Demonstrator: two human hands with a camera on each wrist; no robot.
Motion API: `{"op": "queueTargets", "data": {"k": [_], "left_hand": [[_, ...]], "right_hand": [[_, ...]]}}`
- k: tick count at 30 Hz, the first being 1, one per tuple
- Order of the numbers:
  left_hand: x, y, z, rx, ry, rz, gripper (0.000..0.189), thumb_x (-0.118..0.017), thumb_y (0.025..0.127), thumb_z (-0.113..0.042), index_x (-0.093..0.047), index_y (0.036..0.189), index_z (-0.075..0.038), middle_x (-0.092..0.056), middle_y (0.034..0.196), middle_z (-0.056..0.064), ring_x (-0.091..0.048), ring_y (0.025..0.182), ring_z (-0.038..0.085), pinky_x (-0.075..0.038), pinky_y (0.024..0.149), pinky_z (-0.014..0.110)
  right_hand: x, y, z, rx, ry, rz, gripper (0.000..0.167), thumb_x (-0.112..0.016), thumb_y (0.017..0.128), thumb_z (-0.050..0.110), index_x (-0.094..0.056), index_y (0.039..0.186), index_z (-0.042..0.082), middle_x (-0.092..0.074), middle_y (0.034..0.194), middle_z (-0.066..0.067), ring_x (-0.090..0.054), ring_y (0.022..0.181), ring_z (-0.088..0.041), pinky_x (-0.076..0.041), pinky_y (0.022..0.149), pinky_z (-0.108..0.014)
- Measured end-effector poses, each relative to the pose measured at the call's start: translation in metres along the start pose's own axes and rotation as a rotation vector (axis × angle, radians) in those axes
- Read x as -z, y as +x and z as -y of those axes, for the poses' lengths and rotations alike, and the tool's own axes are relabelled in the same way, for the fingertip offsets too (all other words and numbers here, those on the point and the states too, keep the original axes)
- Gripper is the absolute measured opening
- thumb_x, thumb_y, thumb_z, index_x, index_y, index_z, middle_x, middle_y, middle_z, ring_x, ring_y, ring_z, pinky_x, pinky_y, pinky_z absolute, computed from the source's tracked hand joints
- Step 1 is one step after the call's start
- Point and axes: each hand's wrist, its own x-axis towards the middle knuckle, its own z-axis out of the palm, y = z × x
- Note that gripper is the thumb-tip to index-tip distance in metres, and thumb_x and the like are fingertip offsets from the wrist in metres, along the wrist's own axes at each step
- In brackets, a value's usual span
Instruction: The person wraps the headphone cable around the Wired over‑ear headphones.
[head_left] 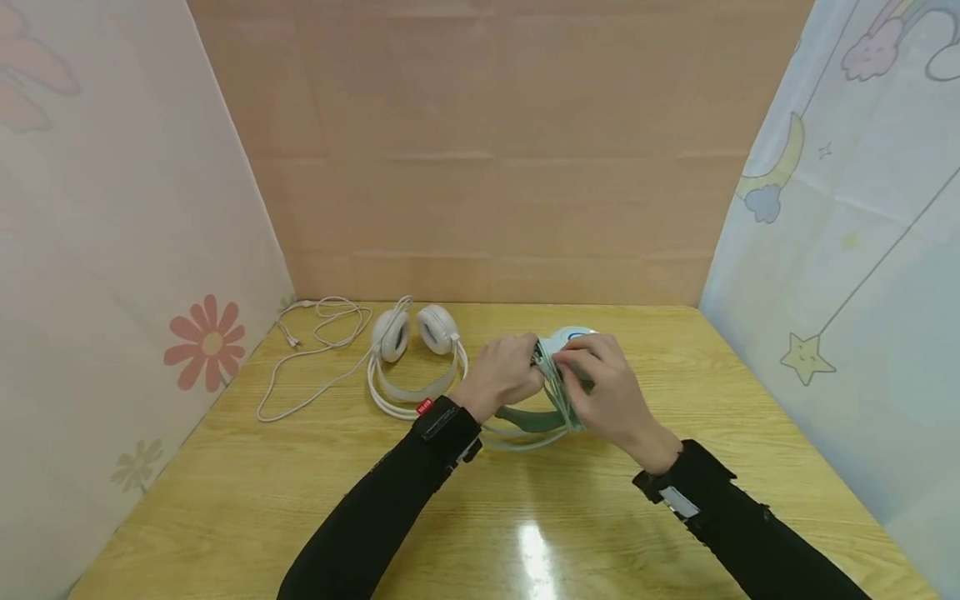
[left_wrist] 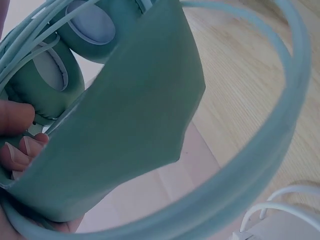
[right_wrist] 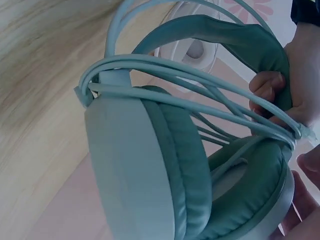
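Note:
A pair of light green headphones (head_left: 532, 419) is held up by my left hand (head_left: 504, 375), whose fingers curl round one side of the dark green padded headband (left_wrist: 125, 110). The thin pale green cable (right_wrist: 200, 85) is wound in several loops across both ear cups, as the right wrist view shows. My right hand (head_left: 611, 400) pinches the cable between thumb and forefinger near the left hand's knuckles. One ear cup (right_wrist: 130, 165) faces the right wrist camera. The exact spot of the pinch is partly hidden by the fingers.
White headphones (head_left: 435, 329) rest on the wooden table (head_left: 465, 533) to the left. Their loose white cable (head_left: 300, 354) trails in curves toward the left edge. A brown wall (head_left: 495, 150) stands behind, with patterned cloth walls on both sides.

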Motion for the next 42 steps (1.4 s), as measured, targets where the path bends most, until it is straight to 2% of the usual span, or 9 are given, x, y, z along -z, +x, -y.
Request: {"op": "queueTargets", "data": {"k": [9, 12, 16, 21, 26, 30, 33, 37, 42], "left_hand": [[0.002, -0.002, 0.01, 0.064, -0.161, 0.002, 0.02, -0.047, 0.086, -0.008, -0.06, 0.101, -0.005, -0.039, 0.072, 0.002, -0.038, 0.064, 0.016, -0.034, 0.066, 0.033], [0.001, -0.003, 0.015, 0.103, -0.234, -0.012, 0.034, -0.043, 0.087, -0.007, -0.06, 0.116, -0.002, -0.036, 0.072, 0.002, -0.031, 0.063, 0.016, -0.031, 0.065, 0.035], [0.001, -0.003, 0.02, 0.148, -0.319, -0.057, 0.026, -0.042, 0.089, -0.007, -0.057, 0.11, -0.004, -0.031, 0.072, 0.003, -0.023, 0.061, 0.016, -0.027, 0.061, 0.034], [0.005, -0.002, 0.02, 0.165, -0.398, -0.133, 0.009, -0.04, 0.093, -0.009, -0.046, 0.087, -0.011, -0.031, 0.069, 0.003, -0.023, 0.059, 0.016, -0.027, 0.061, 0.034], [0.006, 0.0, 0.02, 0.198, -0.46, -0.173, 0.016, -0.039, 0.094, -0.012, -0.039, 0.078, -0.013, -0.033, 0.067, 0.003, -0.024, 0.058, 0.017, -0.028, 0.062, 0.035], [0.003, 0.004, 0.023, 0.235, -0.537, -0.217, 0.026, -0.039, 0.095, -0.01, -0.032, 0.071, -0.016, -0.026, 0.061, 0.0, -0.018, 0.055, 0.015, -0.024, 0.057, 0.033], [0.0, 0.007, 0.025, 0.274, -0.656, -0.222, 0.035, -0.04, 0.098, -0.01, -0.027, 0.066, -0.018, -0.022, 0.058, -0.001, -0.014, 0.053, 0.014, -0.02, 0.055, 0.032], [-0.005, 0.008, 0.029, 0.368, -0.856, -0.194, 0.039, -0.042, 0.102, -0.014, -0.034, 0.065, -0.017, -0.026, 0.058, 0.0, -0.017, 0.052, 0.015, -0.024, 0.053, 0.033], [-0.013, 0.006, 0.032, 0.45, -1.046, -0.183, 0.036, -0.047, 0.103, -0.017, -0.044, 0.067, -0.013, -0.034, 0.061, 0.002, -0.023, 0.053, 0.016, -0.029, 0.054, 0.033]], "right_hand": [[0.022, -0.004, -0.014, -0.143, -0.044, -0.091, 0.022, -0.069, 0.081, -0.016, -0.073, 0.098, -0.004, -0.064, 0.102, -0.02, -0.054, 0.097, -0.039, -0.038, 0.081, -0.039], [0.032, -0.01, -0.025, -0.266, -0.073, -0.132, 0.021, -0.065, 0.084, -0.015, -0.071, 0.103, -0.007, -0.062, 0.106, -0.024, -0.052, 0.1, -0.043, -0.037, 0.082, -0.044], [0.042, -0.022, -0.038, -0.524, -0.06, -0.122, 0.027, -0.058, 0.092, -0.006, -0.061, 0.118, -0.011, -0.054, 0.113, -0.028, -0.048, 0.105, -0.042, -0.035, 0.088, -0.043], [0.048, -0.036, -0.047, -0.954, 0.111, 0.1, 0.047, -0.044, 0.104, 0.017, -0.04, 0.144, -0.008, -0.045, 0.13, -0.029, -0.049, 0.114, -0.04, -0.042, 0.092, -0.043], [0.042, -0.047, -0.046, -1.247, 0.63, 0.386, 0.059, -0.033, 0.104, 0.013, -0.014, 0.155, -0.01, -0.041, 0.14, -0.035, -0.054, 0.122, -0.045, -0.051, 0.096, -0.049], [0.034, -0.052, -0.041, -1.246, 1.105, 0.487, 0.057, -0.035, 0.103, 0.009, -0.013, 0.155, 0.0, -0.053, 0.134, -0.025, -0.058, 0.122, -0.044, -0.046, 0.101, -0.057], [0.028, -0.051, -0.035, -1.187, 1.262, 0.479, 0.051, -0.039, 0.106, 0.013, -0.016, 0.151, 0.014, -0.06, 0.125, -0.014, -0.062, 0.118, -0.04, -0.047, 0.099, -0.059], [0.019, -0.042, -0.027, -1.169, 1.137, 0.39, 0.061, -0.051, 0.105, 0.022, -0.012, 0.153, 0.022, -0.058, 0.12, -0.016, -0.068, 0.106, -0.04, -0.054, 0.089, -0.053], [0.013, -0.032, -0.022, -1.193, 0.829, 0.318, 0.06, -0.056, 0.103, 0.037, -0.026, 0.144, 0.004, -0.055, 0.103, -0.019, -0.071, 0.08, -0.034, -0.059, 0.072, -0.048]]}}
